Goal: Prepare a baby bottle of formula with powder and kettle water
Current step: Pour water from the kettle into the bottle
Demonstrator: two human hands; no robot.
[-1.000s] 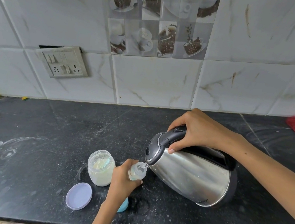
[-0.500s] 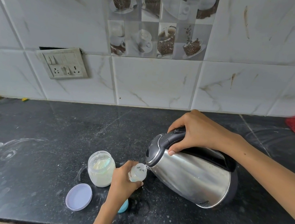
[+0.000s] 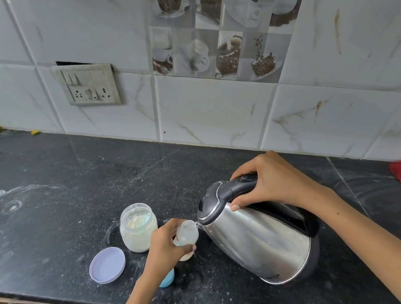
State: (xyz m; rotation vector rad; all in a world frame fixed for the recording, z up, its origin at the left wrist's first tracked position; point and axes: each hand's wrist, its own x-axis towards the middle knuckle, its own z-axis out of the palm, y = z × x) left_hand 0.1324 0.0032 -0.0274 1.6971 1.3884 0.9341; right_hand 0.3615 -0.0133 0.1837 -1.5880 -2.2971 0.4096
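The counter point(image 3: 62, 209) is black speckled stone with a dull sheen, marked with pale powder smears and ring-shaped traces far out to the left of the left hand point(image 3: 164, 246). The wall behind is glossy white tile with brown veining.

The kettle point(image 3: 259, 240) is a rounded cone of brushed stainless steel with a black plastic lid, handle and base ring. It is tilted steeply toward the left hand, spout lowest. The right hand point(image 3: 271, 181) is wrapped fully closed around the black handle, thumb tip pressed against the steel just below it.

The baby bottle point(image 3: 186, 236) is small, cylindrical and translucent, its open mouth uncapped. It sits in the left hand, which is curled closed around its lower body, fingers on the far side and thumb near the base. The bottle leans slightly, with its mouth touching or just under the kettle spout. A thin clear stream of water crosses from spout to mouth. The fill level inside the bottle cannot be told.

Just left of the left hand stands an open clear plastic jar point(image 3: 137, 228), rounded at the shoulder, about half full of cream-white powder. Its flat round lilac lid point(image 3: 107, 265) lies on the counter nearer the person, left of the left wrist. A turquoise rounded cap point(image 3: 168, 278) is partly hidden behind that wrist.
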